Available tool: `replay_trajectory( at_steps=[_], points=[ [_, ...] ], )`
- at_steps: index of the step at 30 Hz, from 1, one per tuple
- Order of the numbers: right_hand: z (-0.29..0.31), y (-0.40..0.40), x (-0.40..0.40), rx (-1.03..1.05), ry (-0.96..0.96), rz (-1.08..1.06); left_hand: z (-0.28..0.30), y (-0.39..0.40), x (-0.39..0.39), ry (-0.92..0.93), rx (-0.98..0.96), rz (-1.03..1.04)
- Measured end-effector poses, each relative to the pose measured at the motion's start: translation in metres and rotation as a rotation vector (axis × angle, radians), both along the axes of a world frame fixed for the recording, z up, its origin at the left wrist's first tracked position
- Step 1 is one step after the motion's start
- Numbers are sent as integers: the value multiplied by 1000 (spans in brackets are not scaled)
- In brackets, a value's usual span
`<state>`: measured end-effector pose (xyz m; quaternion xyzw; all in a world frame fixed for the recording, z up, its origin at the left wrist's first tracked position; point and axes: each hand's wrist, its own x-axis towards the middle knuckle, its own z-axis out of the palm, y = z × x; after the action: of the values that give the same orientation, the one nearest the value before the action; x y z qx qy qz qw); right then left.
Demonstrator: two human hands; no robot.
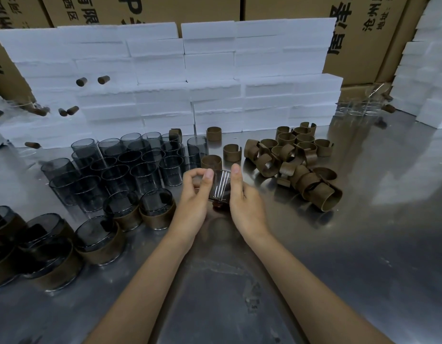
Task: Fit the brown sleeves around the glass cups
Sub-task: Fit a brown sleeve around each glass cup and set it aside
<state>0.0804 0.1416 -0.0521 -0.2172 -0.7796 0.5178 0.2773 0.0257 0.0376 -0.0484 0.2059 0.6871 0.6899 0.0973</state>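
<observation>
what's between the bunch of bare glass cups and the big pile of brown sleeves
In the head view, three loose sleeves stand between the bare cups and the sleeve pile; in front of them, both hands hold a cup.

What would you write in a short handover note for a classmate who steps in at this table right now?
Both hands hold one glass cup between them: left hand, right hand.
Bare cups stand left of centre; loose brown sleeves are piled on the right.
Done: sleeved cups stand at near left.
Left: sleeve the held cup, then the many bare ones.
</observation>
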Motion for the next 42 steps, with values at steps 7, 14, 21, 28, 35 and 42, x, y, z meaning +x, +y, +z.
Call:
replay_trajectory(
  at_steps=[7,14,21,28,35,42],
  points=[
    [-4,3,-1,-12,133,-55,-4,-1,-10,-90,33,42],
    [0,-5,1,-243,27,194,-3,0,-5,-109,7,-177],
    [5,-4,1,-172,54,108,2,5,1,32,-166,-206],
    [-2,5,-2,-141,74,-3,3,0,-4,-56,-36,-21],
    [0,7,-3,-247,124,29,0,0,-10,-171,53,13],
    [1,2,0,-231,-6,275,6,-2,-8,-283,155,-150]
  ],
)
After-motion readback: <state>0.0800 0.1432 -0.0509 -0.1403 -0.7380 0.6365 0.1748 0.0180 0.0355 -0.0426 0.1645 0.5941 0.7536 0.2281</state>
